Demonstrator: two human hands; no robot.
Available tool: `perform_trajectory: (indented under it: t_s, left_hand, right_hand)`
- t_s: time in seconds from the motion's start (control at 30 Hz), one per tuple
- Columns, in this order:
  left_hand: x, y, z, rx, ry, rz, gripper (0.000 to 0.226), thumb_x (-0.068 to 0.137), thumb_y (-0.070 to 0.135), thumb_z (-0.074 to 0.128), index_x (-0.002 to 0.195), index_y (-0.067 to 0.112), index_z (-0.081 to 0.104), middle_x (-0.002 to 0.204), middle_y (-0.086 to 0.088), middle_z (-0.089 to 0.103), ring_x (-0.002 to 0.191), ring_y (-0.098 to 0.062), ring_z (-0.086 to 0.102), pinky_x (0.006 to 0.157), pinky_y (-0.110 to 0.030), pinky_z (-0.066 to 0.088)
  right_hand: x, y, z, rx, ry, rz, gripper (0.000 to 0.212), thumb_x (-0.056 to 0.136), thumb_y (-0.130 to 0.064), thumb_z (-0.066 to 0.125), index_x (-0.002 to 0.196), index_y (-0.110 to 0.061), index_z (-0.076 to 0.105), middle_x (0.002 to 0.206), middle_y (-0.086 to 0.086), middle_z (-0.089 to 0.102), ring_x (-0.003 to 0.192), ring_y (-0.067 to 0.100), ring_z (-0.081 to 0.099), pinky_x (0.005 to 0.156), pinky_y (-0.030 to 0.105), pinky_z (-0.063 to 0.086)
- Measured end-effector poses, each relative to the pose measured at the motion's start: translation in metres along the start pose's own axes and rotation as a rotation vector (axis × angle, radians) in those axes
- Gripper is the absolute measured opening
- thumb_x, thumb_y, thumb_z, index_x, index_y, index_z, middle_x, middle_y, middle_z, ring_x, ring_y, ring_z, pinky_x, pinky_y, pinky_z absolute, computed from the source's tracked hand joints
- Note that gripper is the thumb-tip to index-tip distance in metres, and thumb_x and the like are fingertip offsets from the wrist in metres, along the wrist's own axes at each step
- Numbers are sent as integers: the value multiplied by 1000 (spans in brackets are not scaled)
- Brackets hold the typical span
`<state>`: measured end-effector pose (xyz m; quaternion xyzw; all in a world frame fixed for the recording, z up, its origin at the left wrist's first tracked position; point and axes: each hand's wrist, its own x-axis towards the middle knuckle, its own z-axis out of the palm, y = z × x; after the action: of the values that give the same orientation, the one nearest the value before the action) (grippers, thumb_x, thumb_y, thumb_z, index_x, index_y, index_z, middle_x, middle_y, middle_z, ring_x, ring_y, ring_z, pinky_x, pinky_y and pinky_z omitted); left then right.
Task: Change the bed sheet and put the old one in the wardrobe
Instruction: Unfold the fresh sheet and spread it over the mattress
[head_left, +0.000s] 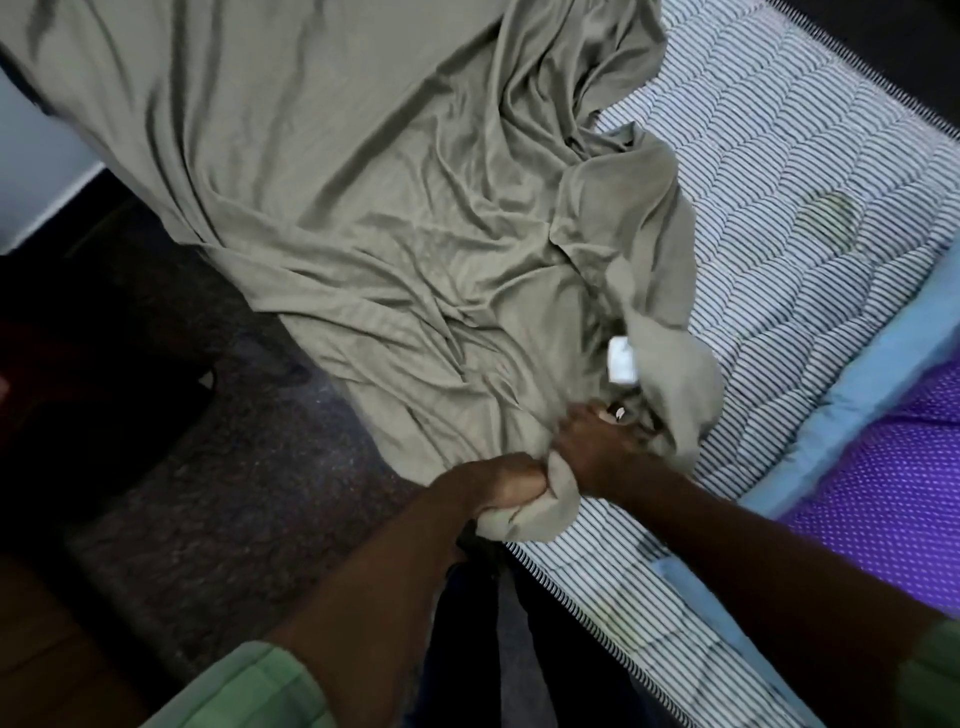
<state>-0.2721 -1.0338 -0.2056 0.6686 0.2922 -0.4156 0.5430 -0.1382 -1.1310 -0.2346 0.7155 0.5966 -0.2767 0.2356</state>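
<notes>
A grey-green bed sheet (363, 182) lies crumpled over the left part of a striped quilted mattress (779, 218). Its near edge is bunched at the mattress's front side. My left hand (498, 486) grips a wad of that bunched edge in a fist. Just beyond it, my right hand (597, 441) reaches into the folds and holds the sheet too, with its fingers partly hidden by cloth. A small white tag (622, 360) shows on the sheet above my right hand.
A purple dotted cloth with a light blue border (883, 467) lies on the mattress at the right. Dark speckled floor (223, 467) runs along the bed's left side. A pale wall (36, 156) stands at the far left. My dark trousers are below.
</notes>
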Motion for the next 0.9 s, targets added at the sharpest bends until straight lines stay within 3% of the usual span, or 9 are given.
perform_trajectory:
  t_s: [0.1,0.17,0.27,0.33,0.4,0.47,0.53,0.73,0.9]
  left_hand:
    - [-3,-17,-2,304,347,71,37,88,44,52,112,25,72,120,-7,71,114,-30,65,91,-35,51]
    - [-3,-26,-1,452,599,77,29,95,41,51,115,27,65,115,-5,70,108,-31,66,87,-37,52]
    - [5,-33,-2,519,719,134,28,94,39,50,115,24,63,117,-3,62,109,-28,60,91,-41,47]
    - [8,-31,-4,562,735,128,26,94,37,51,115,24,62,119,-2,59,112,-27,56,94,-40,41]
    - [9,-21,-8,556,762,122,27,92,31,55,117,25,62,120,-1,57,113,-26,54,95,-39,38]
    - [12,-3,-16,512,784,161,27,91,26,55,118,25,62,120,-1,58,113,-25,55,96,-39,41]
    - [18,18,-31,463,815,225,23,91,23,55,112,24,65,114,-1,61,108,-27,59,93,-39,47]
    - [63,98,-102,-42,1002,247,15,89,29,54,98,25,65,104,-1,67,99,-26,66,86,-41,55]
    - [110,144,-153,-72,1062,244,20,93,19,60,113,18,63,122,-8,59,110,-30,62,97,-40,51]
  right_hand:
    - [-17,-12,13,327,-534,-12,42,94,-46,58,125,-19,69,124,11,69,113,32,64,95,39,50]
    - [-26,-9,10,491,-759,-4,42,91,-47,67,116,-14,73,95,7,70,87,25,65,80,23,52]
    - [-21,11,6,628,-804,29,67,52,-68,84,90,-13,76,81,6,63,76,24,59,72,30,48]
    - [-17,25,-7,746,-667,-79,57,57,-64,86,82,-15,72,77,2,63,75,19,60,74,33,47]
    - [-15,42,-40,1060,-364,-61,22,87,-33,80,91,-12,76,75,-8,67,69,3,63,68,22,49]
    - [-16,69,-74,1330,72,151,6,91,-16,75,89,-11,75,72,-7,70,63,6,65,58,26,50]
    - [-9,90,-93,1170,479,368,11,85,-25,76,81,-16,71,73,-5,70,69,13,67,63,32,52]
    - [45,93,-75,740,245,489,79,81,-60,70,140,-14,45,140,13,54,133,33,49,106,48,39]
    - [56,141,-52,433,409,588,36,91,-45,59,111,-15,63,107,13,72,105,33,68,92,42,49]
